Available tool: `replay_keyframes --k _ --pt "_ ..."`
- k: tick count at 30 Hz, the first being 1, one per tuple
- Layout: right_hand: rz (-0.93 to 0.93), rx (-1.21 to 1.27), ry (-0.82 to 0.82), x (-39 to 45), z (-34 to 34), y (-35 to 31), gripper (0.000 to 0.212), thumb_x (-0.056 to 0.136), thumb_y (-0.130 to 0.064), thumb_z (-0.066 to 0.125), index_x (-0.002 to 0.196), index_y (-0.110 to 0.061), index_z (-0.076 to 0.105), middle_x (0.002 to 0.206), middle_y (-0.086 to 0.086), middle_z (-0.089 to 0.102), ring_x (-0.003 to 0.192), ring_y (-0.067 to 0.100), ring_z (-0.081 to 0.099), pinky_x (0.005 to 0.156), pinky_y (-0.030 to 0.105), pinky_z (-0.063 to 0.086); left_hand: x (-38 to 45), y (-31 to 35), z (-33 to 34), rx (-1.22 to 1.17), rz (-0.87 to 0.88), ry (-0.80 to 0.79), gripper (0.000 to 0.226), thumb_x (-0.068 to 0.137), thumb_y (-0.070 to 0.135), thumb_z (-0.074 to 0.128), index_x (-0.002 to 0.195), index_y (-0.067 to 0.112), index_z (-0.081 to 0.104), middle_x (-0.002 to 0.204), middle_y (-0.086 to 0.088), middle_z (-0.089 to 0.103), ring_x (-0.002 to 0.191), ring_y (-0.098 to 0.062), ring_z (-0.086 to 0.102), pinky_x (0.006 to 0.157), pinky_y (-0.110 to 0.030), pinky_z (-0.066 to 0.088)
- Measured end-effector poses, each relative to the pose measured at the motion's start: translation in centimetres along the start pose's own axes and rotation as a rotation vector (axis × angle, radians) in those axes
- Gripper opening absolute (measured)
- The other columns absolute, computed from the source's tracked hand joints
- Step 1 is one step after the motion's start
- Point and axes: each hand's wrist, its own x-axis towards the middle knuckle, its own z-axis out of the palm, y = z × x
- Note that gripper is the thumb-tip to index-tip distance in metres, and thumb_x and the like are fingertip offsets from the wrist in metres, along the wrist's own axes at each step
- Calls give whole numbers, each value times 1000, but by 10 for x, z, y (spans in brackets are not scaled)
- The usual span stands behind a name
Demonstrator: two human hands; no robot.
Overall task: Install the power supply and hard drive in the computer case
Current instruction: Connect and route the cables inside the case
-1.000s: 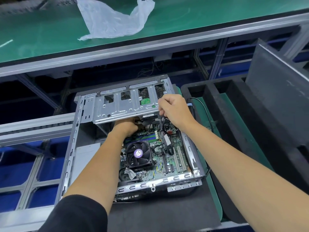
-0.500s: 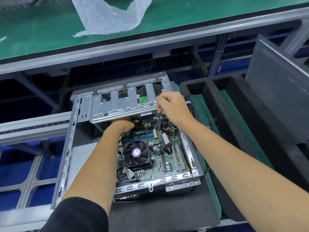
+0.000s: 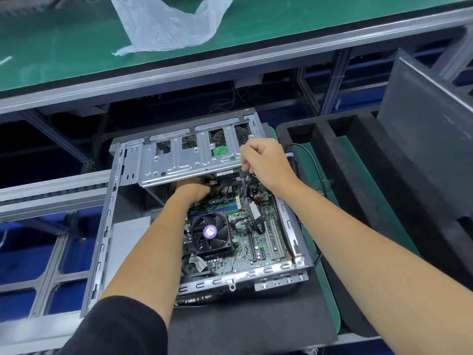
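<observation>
Inside one computer case [image 3: 107, 226], right hand [image 3: 266, 162] pinches one cable [image 3: 247, 185]; left hand's [image 3: 194, 188] grip hidden.

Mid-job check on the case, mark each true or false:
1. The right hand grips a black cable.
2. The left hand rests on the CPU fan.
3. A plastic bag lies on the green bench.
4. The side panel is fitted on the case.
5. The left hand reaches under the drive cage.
1. True: the right hand grips a black cable.
2. False: the left hand is beyond the CPU fan, not touching it.
3. True: the plastic bag lies on the green bench.
4. False: the case is open, board exposed.
5. True: it reaches under the drive cage.
</observation>
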Motion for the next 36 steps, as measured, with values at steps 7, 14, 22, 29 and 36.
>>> replay_keyframes --k 7,14,22,29,36 --pt "-5 -7 8 0 0 0 28 90 -12 51 68 2 61 55 1 62 56 17 51 59 35 46 -2 -2 -2 68 0 -2 33 87 35 63 118 22 61 104 -5 57 94 -24 53 79 -28 45" --pt "1 -7 10 0 0 0 27 89 -13 51 67 0 61 54 -2 62 57 19 51 58 36 45 1 -4 -2 117 -46 10 23 91 30 56 107 14 58 116 -11 59 94 -26 53 78 -28 45" --pt "-3 0 12 0 0 1 27 88 -15 51 67 -2 62 54 -2 62 56 21 49 57 37 44 10 -2 2 88 -4 -9 46 91 47 56 127 17 55 131 -6 56 100 -24 52 87 -30 46" --pt "-5 -8 17 0 0 0 27 88 -14 51 66 -2 62 55 -1 62 56 20 51 59 37 45 12 -1 -1 85 -10 -91 66 90 54 54 143 17 41 143 -5 46 129 -27 43 105 -39 35" --pt "-6 -16 18 0 1 0 28 88 -15 51 66 -2 61 54 -2 63 55 21 50 58 38 44 2 -4 -9 114 176 -238 75 89 47 61 149 19 26 152 -8 34 135 -29 37 105 -35 31"
